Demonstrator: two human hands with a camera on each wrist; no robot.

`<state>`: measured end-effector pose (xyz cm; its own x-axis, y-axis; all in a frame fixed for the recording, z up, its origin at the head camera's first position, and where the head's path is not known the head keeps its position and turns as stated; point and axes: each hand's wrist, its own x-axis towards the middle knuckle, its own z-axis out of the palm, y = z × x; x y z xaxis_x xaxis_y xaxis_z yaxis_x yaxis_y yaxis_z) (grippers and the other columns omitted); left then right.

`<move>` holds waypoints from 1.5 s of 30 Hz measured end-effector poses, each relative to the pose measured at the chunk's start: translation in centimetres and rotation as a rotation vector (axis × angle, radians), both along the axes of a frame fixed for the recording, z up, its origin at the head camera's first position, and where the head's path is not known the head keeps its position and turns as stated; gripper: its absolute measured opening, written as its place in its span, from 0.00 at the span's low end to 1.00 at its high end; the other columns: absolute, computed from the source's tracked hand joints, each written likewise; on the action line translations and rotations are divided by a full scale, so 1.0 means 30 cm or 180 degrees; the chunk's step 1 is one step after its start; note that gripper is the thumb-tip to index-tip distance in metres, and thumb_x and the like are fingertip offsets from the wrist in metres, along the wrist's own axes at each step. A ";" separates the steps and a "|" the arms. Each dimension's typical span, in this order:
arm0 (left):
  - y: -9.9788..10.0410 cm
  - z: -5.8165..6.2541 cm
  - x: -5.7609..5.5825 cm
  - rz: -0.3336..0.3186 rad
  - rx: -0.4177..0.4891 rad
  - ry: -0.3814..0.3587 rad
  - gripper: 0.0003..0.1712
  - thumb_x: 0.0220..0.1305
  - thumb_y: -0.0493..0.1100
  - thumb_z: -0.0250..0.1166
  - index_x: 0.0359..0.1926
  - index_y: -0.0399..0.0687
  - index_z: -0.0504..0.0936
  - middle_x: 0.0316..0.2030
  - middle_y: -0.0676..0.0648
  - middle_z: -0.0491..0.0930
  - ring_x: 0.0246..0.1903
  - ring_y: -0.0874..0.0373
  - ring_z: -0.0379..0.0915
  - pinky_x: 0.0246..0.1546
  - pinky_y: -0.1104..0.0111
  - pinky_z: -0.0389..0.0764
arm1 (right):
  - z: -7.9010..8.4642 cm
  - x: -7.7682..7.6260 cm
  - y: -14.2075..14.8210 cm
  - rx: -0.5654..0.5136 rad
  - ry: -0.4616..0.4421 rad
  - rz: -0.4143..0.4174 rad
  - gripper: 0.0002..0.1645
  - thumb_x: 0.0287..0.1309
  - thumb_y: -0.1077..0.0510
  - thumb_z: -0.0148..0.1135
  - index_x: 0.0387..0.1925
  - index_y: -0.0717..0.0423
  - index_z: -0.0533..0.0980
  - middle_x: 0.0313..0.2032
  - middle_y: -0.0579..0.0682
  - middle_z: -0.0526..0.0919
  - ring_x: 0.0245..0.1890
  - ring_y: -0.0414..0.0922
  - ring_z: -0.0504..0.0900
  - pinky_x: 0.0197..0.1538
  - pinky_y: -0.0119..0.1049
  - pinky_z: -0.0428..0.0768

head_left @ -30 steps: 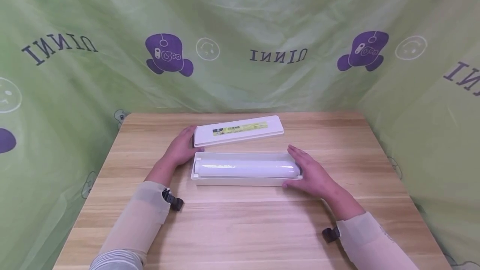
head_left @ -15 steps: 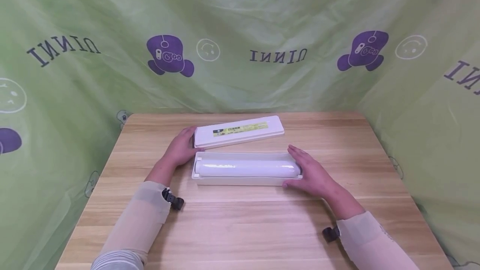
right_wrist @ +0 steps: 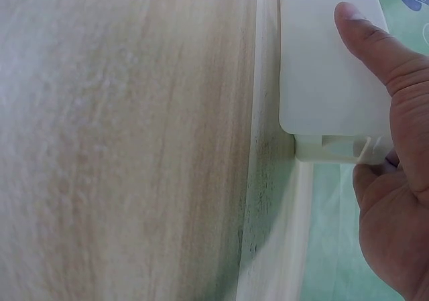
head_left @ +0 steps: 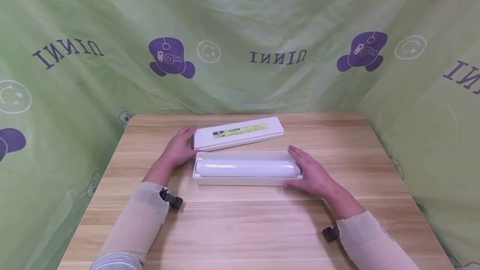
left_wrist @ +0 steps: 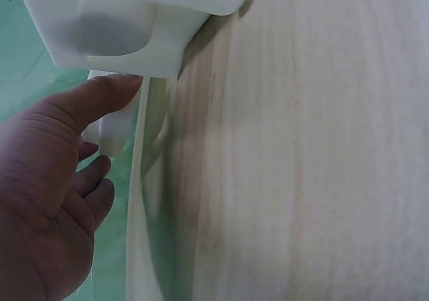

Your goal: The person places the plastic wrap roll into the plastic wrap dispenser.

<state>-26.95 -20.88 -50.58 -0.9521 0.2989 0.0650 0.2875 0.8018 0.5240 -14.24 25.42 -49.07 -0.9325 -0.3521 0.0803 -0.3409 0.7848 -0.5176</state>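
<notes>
A long white box [head_left: 243, 181] sits across the middle of the table without its lid, and a glossy roll [head_left: 247, 168] that looks like cling film lies inside. Behind it lies the white lid [head_left: 276, 126], slightly slanted, with a yellow-green label. My left hand [head_left: 175, 150] holds the lid's left end, its thumb close to the box's back left corner. In the left wrist view the thumb [left_wrist: 110, 98] is by the box end and the lid's end shows between thumb and fingers. My right hand [head_left: 316, 177] grips the box's right end, thumb [right_wrist: 375, 43] on the front wall, fingers mostly hidden.
The wooden table [head_left: 240, 228] extends in front of the box and to both sides. A green printed curtain [head_left: 232, 86] surrounds its back and sides. Small black cameras [head_left: 175, 201] are strapped to both wrists.
The lid's left end has shifted slightly toward the box along with my left hand. My right hand stays in place on the box.
</notes>
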 end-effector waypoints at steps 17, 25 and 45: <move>-0.013 0.019 0.025 0.0106 0.0252 -0.0151 0.60 0.38 0.50 0.83 0.73 0.45 0.64 0.69 0.39 0.61 0.65 0.38 0.61 0.66 0.48 0.63 | -0.008 0.000 0.002 -0.0039 -0.0036 -0.0010 0.68 0.40 0.28 0.73 0.76 0.53 0.55 0.75 0.46 0.53 0.73 0.55 0.53 0.71 0.55 0.57; -0.011 0.021 0.036 0.0063 0.0249 -0.0306 0.60 0.37 0.51 0.83 0.72 0.42 0.64 0.66 0.38 0.61 0.63 0.38 0.62 0.66 0.46 0.63 | -0.014 0.001 0.003 -0.0045 0.0001 0.0008 0.67 0.40 0.30 0.74 0.75 0.55 0.56 0.75 0.47 0.53 0.73 0.54 0.52 0.71 0.55 0.57; -0.059 0.038 0.073 0.0207 0.0171 -0.0136 0.54 0.31 0.53 0.82 0.62 0.36 0.74 0.52 0.42 0.71 0.48 0.45 0.70 0.55 0.49 0.73 | -0.010 0.001 0.002 -0.0015 -0.0026 0.0005 0.67 0.41 0.29 0.73 0.75 0.54 0.55 0.76 0.47 0.53 0.74 0.54 0.52 0.72 0.56 0.56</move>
